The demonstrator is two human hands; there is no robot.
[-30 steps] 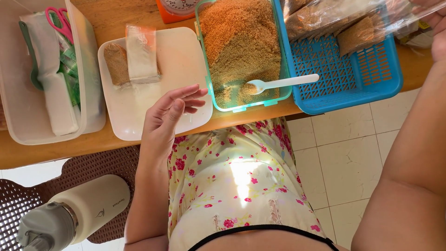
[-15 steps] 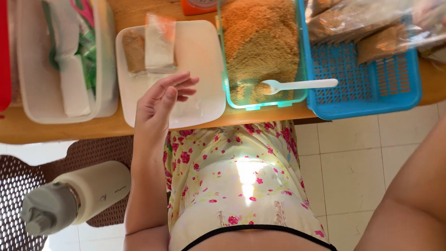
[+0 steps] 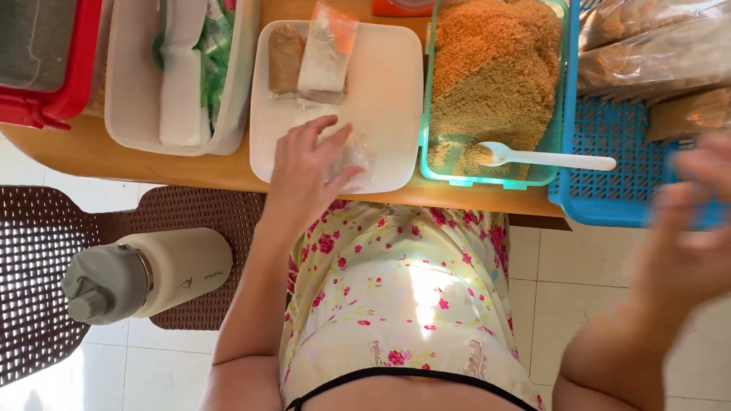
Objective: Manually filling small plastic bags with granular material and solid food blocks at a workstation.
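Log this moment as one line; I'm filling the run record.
left hand: on clear plastic bag, white square tray | right hand: blurred, by blue slotted plastic basket | grip: unclear

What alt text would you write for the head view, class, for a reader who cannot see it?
A person's left hand rests on a clear bag on a white tray; the blurred right hand hovers by a blue basket beside a tub of brown crumbs.

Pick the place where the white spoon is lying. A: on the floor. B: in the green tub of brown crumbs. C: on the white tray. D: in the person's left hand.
B: the white spoon has its bowl on the brown crumbs inside the green tub, with its handle sticking out toward the blue basket.
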